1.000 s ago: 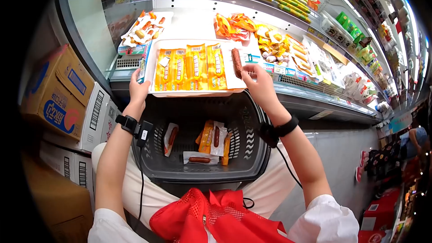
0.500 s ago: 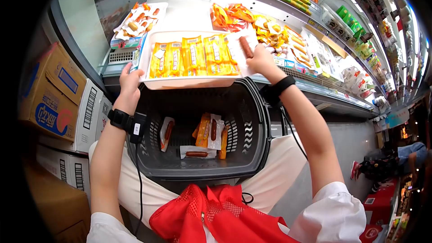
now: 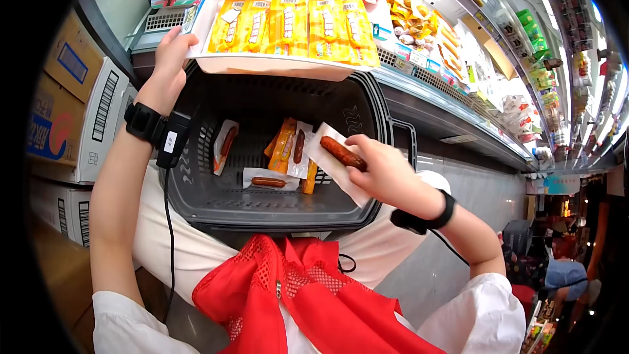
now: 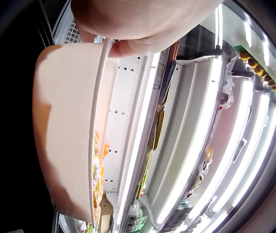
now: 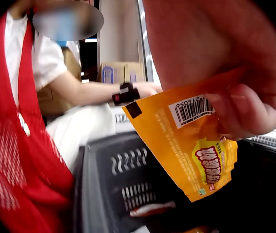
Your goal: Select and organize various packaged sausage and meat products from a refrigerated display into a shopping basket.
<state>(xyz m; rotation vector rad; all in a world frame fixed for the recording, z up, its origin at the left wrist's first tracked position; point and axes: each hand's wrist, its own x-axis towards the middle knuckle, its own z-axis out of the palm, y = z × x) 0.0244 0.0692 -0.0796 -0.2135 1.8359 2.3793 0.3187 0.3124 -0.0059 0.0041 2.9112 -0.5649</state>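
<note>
- left hand (image 3: pixel 169 59): arm stretched forward, nearly straight, thumb and fingers pinching the left rim of the white tray (image 3: pixel 275 65)
- right hand (image 3: pixel 390 174): elbow bent, forearm angled in across the body, back of hand up — thumb and fingers pinch one sausage pack (image 3: pixel 341 157)
- sausage pack: tilted, over the right side of the dark basket (image 3: pixel 262 215); clear/white face with brown sausage up, orange face underneath
- writing, orange face: barcode (image 5: pixel 193 110) with digits, partly under fingers; chinese characters on yellow patch (image 5: pixel 210 162), too small to read surely
- white tray: at basket's far edge, touching or not — can't tell; yellow packs (image 3: pixel 288 26) stand in a row inside, barcodes at top, white chinese lettering down the fronts
- loose packs (image 3: pixel 268 181) on basket floor, some sausage side up, some orange
- left wrist camera (image 3: pixel 171 141): small white label, unreadable
- cardboard box (image 3: pixel 75 59) at left: blue printed panels, lettering cut off; white boxes (image 3: pixel 105 105) beside it carry barcodes
</note>
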